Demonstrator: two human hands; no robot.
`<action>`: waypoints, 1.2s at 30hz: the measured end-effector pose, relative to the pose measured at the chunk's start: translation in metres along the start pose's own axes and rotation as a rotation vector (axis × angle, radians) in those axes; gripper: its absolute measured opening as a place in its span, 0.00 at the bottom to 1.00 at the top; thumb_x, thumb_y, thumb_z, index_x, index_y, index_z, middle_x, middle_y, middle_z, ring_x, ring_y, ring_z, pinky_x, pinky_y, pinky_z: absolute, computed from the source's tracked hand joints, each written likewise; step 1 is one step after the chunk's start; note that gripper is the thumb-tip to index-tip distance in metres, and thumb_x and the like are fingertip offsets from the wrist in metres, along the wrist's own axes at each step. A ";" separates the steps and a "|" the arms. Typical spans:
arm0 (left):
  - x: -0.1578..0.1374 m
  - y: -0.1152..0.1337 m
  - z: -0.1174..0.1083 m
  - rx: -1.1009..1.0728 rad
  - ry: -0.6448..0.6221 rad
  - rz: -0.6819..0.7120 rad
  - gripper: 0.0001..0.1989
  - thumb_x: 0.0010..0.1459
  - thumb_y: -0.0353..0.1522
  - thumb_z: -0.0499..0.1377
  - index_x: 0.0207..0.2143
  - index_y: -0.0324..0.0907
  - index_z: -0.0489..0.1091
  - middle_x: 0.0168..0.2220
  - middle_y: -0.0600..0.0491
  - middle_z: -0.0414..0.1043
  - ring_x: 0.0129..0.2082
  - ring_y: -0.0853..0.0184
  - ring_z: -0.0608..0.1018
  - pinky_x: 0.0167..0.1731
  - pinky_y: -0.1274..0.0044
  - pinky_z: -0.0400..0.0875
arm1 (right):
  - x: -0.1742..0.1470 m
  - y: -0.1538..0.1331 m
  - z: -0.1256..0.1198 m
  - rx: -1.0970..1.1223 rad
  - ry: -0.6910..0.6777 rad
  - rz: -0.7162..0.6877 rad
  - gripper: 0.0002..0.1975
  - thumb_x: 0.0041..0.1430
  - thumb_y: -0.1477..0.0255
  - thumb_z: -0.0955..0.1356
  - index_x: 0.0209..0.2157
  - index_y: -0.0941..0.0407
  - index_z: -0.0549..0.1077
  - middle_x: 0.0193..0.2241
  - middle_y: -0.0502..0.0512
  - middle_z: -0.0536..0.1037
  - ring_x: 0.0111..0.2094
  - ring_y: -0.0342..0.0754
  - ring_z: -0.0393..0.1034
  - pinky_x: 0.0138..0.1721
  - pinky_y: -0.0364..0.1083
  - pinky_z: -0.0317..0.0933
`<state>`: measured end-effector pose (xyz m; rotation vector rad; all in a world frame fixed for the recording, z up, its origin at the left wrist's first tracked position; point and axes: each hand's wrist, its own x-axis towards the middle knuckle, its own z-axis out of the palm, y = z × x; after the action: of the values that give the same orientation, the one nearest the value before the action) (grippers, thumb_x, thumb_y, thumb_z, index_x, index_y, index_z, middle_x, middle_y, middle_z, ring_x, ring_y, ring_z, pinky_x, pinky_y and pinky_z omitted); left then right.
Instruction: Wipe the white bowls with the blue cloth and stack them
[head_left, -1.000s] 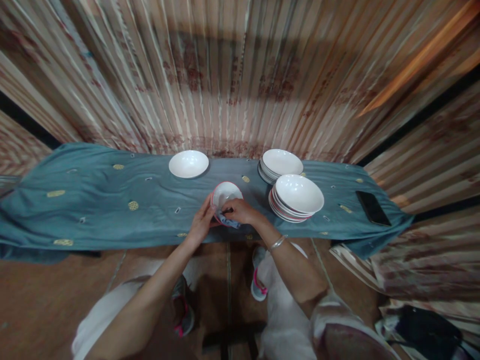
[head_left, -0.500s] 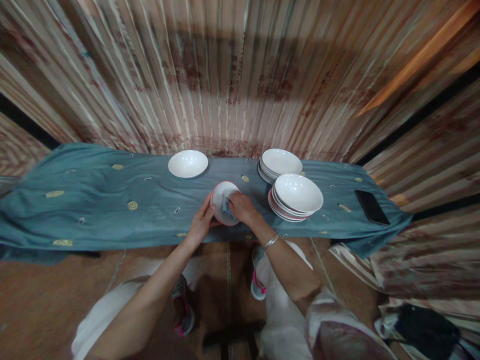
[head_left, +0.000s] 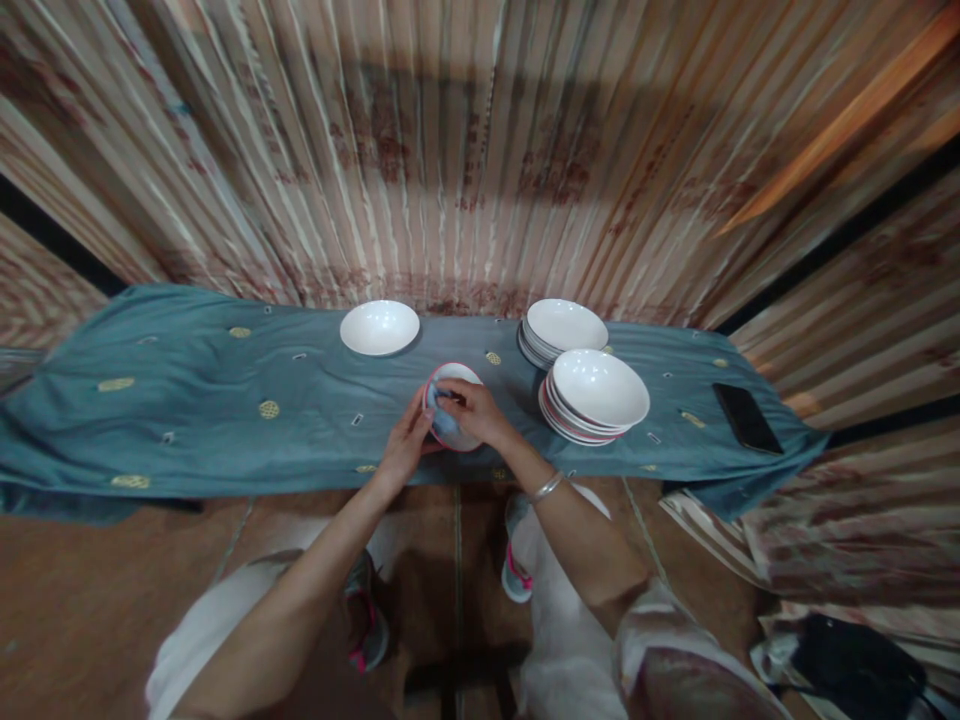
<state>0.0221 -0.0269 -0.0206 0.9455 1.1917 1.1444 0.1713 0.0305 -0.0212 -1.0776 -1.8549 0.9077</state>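
Observation:
A white bowl with a red rim [head_left: 466,374] is tilted toward me near the front of the table, and my left hand [head_left: 407,436] grips it by its left side. Inside it, my right hand [head_left: 471,408] presses a bluish cloth [head_left: 442,418] against the inner surface; the fingers are closed on the cloth and partly cover it. To the right stands a stack of white bowls [head_left: 600,388], some with red rims. Behind that is another stack of white dishes [head_left: 567,325]. A single white bowl [head_left: 380,327] sits at the back, left of my hands.
A teal patterned cloth [head_left: 202,400] covers the long narrow table. A black phone [head_left: 747,417] lies at its right end. Pleated curtains [head_left: 450,150] hang close behind the table. A dark bag [head_left: 855,655] is on the floor at lower right.
My right hand has moved the cloth leftward and up across the inside of the bowl. My left hand keeps its grip, and the stacks stay put.

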 end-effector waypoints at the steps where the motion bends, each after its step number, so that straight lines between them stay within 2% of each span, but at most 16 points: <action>1: 0.000 0.000 0.000 -0.004 0.005 -0.001 0.34 0.56 0.43 0.63 0.65 0.49 0.63 0.65 0.50 0.66 0.59 0.53 0.72 0.38 0.72 0.81 | 0.001 0.000 0.000 0.091 -0.007 0.026 0.11 0.57 0.72 0.68 0.42 0.54 0.78 0.45 0.56 0.81 0.47 0.50 0.75 0.52 0.49 0.67; 6: 0.001 -0.001 0.001 -0.009 0.036 -0.017 0.35 0.55 0.44 0.64 0.64 0.48 0.65 0.62 0.49 0.69 0.55 0.52 0.76 0.33 0.73 0.81 | 0.003 -0.004 -0.004 0.450 0.043 0.178 0.11 0.46 0.67 0.73 0.34 0.54 0.81 0.35 0.50 0.83 0.39 0.48 0.75 0.47 0.47 0.68; 10: 0.002 -0.002 0.001 -0.005 0.041 -0.004 0.35 0.54 0.45 0.64 0.63 0.49 0.65 0.64 0.51 0.66 0.56 0.52 0.74 0.31 0.74 0.80 | 0.005 -0.005 -0.008 0.601 0.142 0.292 0.11 0.40 0.68 0.74 0.30 0.54 0.81 0.28 0.47 0.81 0.32 0.45 0.72 0.38 0.45 0.67; 14: 0.007 -0.004 -0.004 0.015 0.073 0.023 0.31 0.55 0.45 0.63 0.60 0.47 0.69 0.64 0.50 0.67 0.59 0.52 0.73 0.36 0.74 0.79 | 0.006 -0.001 -0.015 0.681 0.205 0.331 0.09 0.40 0.68 0.73 0.28 0.54 0.80 0.25 0.46 0.79 0.29 0.44 0.70 0.35 0.44 0.65; 18: 0.014 -0.007 -0.015 0.025 0.121 0.031 0.28 0.54 0.48 0.62 0.53 0.42 0.74 0.60 0.45 0.71 0.57 0.53 0.74 0.42 0.72 0.78 | 0.006 0.003 -0.023 0.744 0.232 0.325 0.09 0.40 0.67 0.74 0.28 0.54 0.80 0.25 0.45 0.79 0.28 0.42 0.69 0.35 0.43 0.63; 21: 0.019 -0.010 -0.023 0.039 0.145 0.051 0.28 0.51 0.48 0.63 0.49 0.39 0.76 0.57 0.43 0.74 0.54 0.53 0.76 0.42 0.71 0.78 | 0.005 0.004 -0.027 0.764 0.246 0.311 0.11 0.40 0.66 0.75 0.28 0.54 0.80 0.25 0.45 0.79 0.28 0.42 0.69 0.34 0.43 0.63; 25: 0.021 -0.013 -0.031 0.061 0.182 0.066 0.31 0.48 0.42 0.65 0.55 0.41 0.72 0.53 0.46 0.76 0.52 0.54 0.77 0.42 0.71 0.77 | 0.004 0.001 -0.029 0.734 0.259 0.332 0.11 0.41 0.65 0.75 0.29 0.54 0.80 0.26 0.46 0.80 0.29 0.44 0.71 0.35 0.44 0.64; 28: 0.021 -0.016 -0.034 0.113 0.169 0.085 0.34 0.48 0.40 0.65 0.58 0.39 0.69 0.52 0.44 0.77 0.55 0.52 0.75 0.49 0.66 0.75 | 0.002 -0.002 -0.031 0.758 0.262 0.337 0.13 0.39 0.64 0.76 0.29 0.54 0.80 0.27 0.48 0.81 0.29 0.45 0.71 0.34 0.44 0.65; 30: 0.021 -0.017 -0.036 0.182 0.172 0.122 0.37 0.49 0.41 0.65 0.60 0.38 0.66 0.56 0.42 0.74 0.61 0.49 0.69 0.57 0.63 0.68 | 0.001 -0.003 -0.033 0.771 0.257 0.342 0.13 0.39 0.64 0.76 0.29 0.53 0.79 0.27 0.48 0.81 0.29 0.45 0.71 0.33 0.44 0.65; 32: 0.020 -0.018 -0.037 0.296 0.209 0.162 0.39 0.51 0.42 0.64 0.63 0.37 0.63 0.63 0.39 0.66 0.67 0.49 0.62 0.65 0.61 0.58 | 0.001 -0.004 -0.036 0.769 0.253 0.353 0.12 0.40 0.63 0.75 0.27 0.53 0.78 0.27 0.49 0.81 0.29 0.46 0.71 0.33 0.44 0.65; 34: 0.018 -0.018 -0.037 0.453 0.239 0.229 0.41 0.53 0.43 0.63 0.66 0.36 0.59 0.69 0.37 0.55 0.71 0.49 0.55 0.68 0.61 0.48 | 0.001 -0.004 -0.038 0.770 0.255 0.358 0.11 0.41 0.62 0.74 0.26 0.53 0.76 0.26 0.49 0.80 0.29 0.46 0.71 0.33 0.44 0.66; 36: 0.013 -0.016 -0.035 0.625 0.211 0.353 0.40 0.56 0.45 0.61 0.66 0.36 0.57 0.72 0.36 0.47 0.72 0.49 0.48 0.68 0.58 0.43 | 0.002 -0.003 -0.039 0.755 0.258 0.348 0.11 0.43 0.61 0.72 0.25 0.53 0.75 0.25 0.49 0.79 0.29 0.46 0.71 0.33 0.44 0.66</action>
<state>-0.0097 -0.0182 -0.0438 1.5852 1.6467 1.1857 0.2041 0.0380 -0.0009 -0.9702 -0.9759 1.4363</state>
